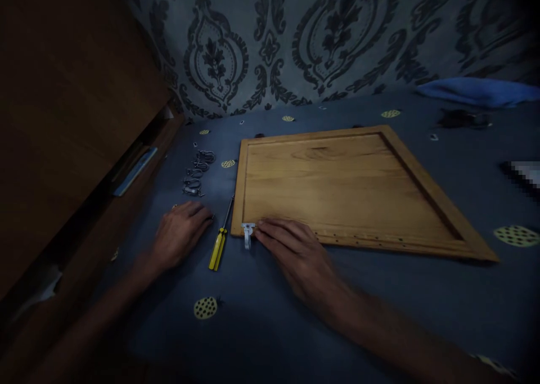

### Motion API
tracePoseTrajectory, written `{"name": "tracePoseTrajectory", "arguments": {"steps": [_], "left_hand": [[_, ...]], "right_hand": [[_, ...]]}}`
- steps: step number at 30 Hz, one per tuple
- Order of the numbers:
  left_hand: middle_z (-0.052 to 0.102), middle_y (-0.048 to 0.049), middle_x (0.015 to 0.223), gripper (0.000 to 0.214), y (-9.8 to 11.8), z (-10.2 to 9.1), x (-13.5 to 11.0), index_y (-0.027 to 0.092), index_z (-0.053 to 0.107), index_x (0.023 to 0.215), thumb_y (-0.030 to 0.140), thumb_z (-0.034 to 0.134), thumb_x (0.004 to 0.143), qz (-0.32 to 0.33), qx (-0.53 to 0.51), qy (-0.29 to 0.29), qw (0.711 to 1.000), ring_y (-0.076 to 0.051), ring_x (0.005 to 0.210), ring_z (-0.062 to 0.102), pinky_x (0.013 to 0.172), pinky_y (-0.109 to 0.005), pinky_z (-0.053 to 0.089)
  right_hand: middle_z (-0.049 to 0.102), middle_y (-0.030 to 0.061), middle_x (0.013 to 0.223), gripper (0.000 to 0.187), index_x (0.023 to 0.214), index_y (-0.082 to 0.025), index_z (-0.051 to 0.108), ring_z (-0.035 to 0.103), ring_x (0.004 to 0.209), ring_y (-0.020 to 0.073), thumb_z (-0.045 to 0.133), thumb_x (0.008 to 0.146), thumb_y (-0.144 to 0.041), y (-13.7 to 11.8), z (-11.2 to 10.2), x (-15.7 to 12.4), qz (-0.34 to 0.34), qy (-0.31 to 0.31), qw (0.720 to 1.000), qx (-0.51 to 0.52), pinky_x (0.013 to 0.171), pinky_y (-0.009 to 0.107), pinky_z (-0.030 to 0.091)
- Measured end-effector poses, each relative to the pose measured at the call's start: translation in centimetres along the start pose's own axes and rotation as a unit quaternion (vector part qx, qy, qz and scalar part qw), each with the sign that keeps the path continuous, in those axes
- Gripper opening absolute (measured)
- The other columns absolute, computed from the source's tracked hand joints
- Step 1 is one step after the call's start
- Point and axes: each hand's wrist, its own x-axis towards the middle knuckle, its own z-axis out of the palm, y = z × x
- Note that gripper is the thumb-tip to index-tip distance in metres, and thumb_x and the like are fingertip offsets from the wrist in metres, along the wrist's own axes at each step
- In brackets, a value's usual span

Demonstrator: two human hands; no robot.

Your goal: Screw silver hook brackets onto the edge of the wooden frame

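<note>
The right hand (297, 254), grip unclear, seemingly steadies the metal hinge (247, 235) against the wooden panel (320, 181), while the left hand (181, 230) pinches a screw-like piece (212, 216) near the yellow-handled screwdriver (217, 250).

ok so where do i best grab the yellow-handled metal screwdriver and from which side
Probably by its thick yellow handle, from the near left: the handle points back toward the person, clear of the flat wooden panel, while the thin metal shaft runs close to the panel's left edge. The left hand is just beside it.
</note>
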Motion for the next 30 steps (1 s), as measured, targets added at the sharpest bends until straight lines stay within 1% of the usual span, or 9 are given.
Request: {"name": "tracePoseTrajectory", "arguments": {"steps": [7,10,11,13,15,18,21,25,30], "left_hand": [[0.068,-0.0063,0.089,0.024,0.2,0.1,0.4,0.019,0.068,0.092,0.023,0.047,0.104,-0.004,0.029,-0.008,1.0,-0.023,0.084,0.064,0.069,-0.032,0.043],[0.068,-0.0063,0.091,0.022,0.1,0.0,0.4,0.018,0.067,0.095,0.022,0.047,0.104,-0.01,0.017,-0.006,1.0,-0.023,0.084,0.064,0.07,-0.032,0.043],[0.067,-0.0059,0.092,0.021,0.1,-0.2,0.4,0.018,0.067,0.096,0.023,0.047,0.104,-0.013,-0.006,0.001,1.0,-0.023,0.084,0.064,0.07,-0.032,0.044],[0.066,-0.004,0.092,0.019,0.3,-0.9,0.6,0.019,0.064,0.097,0.024,0.047,0.104,-0.015,-0.092,0.017,0.996,-0.02,0.083,0.064,0.071,-0.03,0.044],[0.063,-0.0008,0.087,0.018,0.8,-1.8,0.9,0.019,0.061,0.094,0.025,0.048,0.105,0.002,-0.2,0.02,0.98,-0.017,0.079,0.062,0.07,-0.027,0.044],[0.059,0.002,0.083,0.019,2.0,-3.1,1.7,0.02,0.058,0.092,0.025,0.047,0.106,0.044,-0.296,-0.013,0.954,-0.014,0.075,0.057,0.069,-0.025,0.042],[0.058,0.0021,0.088,0.017,2.9,-3.5,2.4,0.02,0.057,0.096,0.024,0.045,0.107,0.069,-0.341,-0.054,0.936,-0.013,0.078,0.056,0.071,-0.023,0.042],[0.06,0.0003,0.096,0.016,3.4,-3.5,3.2,0.02,0.057,0.099,0.026,0.044,0.108,0.092,-0.362,-0.104,0.922,-0.014,0.09,0.058,0.08,-0.024,0.044],[0.06,-0.0008,0.1,0.016,3.4,-3.6,3.8,0.021,0.058,0.102,0.027,0.045,0.108,0.087,-0.354,-0.155,0.918,-0.016,0.095,0.058,0.083,-0.025,0.045]], "right_hand": [[0.074,0.0138,0.126,0.038,0.128,-0.01,0.066,0.066,0.119,0.0281,0.046,0.096,-0.003,0.1,0.1,-0.1,-0.005,-0.003,1.0,0.01,0.095,0.047,0.057],[0.073,0.0119,0.129,0.042,0.131,-0.013,0.065,0.066,0.12,0.0272,0.045,0.095,-0.002,0.0,0.0,0.0,-0.004,-0.018,1.0,0.013,0.098,0.046,0.056],[0.073,0.0109,0.129,0.043,0.132,-0.015,0.064,0.066,0.121,0.0269,0.045,0.095,-0.002,0.0,-0.1,0.0,-0.005,-0.021,1.0,0.014,0.098,0.046,0.056],[0.074,0.0104,0.129,0.044,0.132,-0.015,0.064,0.065,0.122,0.0268,0.044,0.095,-0.001,-0.1,-0.3,0.2,-0.009,-0.02,1.0,0.014,0.1,0.046,0.055],[0.074,0.0116,0.129,0.042,0.13,-0.012,0.065,0.065,0.123,0.0274,0.044,0.094,-0.001,-0.2,-0.4,0.3,-0.017,-0.023,1.0,0.009,0.1,0.046,0.055],[0.074,0.0126,0.128,0.041,0.128,-0.011,0.065,0.064,0.123,0.0266,0.045,0.094,-0.001,-0.2,-0.4,0.3,-0.021,-0.037,0.999,-0.004,0.101,0.045,0.054],[0.074,0.0126,0.129,0.041,0.129,-0.013,0.065,0.064,0.124,0.0255,0.047,0.095,-0.003,-0.2,-0.3,0.2,-0.02,-0.049,0.999,-0.011,0.102,0.045,0.053],[0.075,0.0129,0.127,0.039,0.127,-0.012,0.067,0.064,0.123,0.0256,0.045,0.096,-0.003,-0.2,-0.3,0.3,-0.023,-0.038,0.999,-0.017,0.101,0.044,0.053],[0.075,0.0133,0.125,0.037,0.124,-0.008,0.068,0.064,0.123,0.026,0.045,0.096,-0.003,-0.3,-0.6,0.5,-0.023,-0.037,0.999,-0.019,0.101,0.043,0.053]]}}
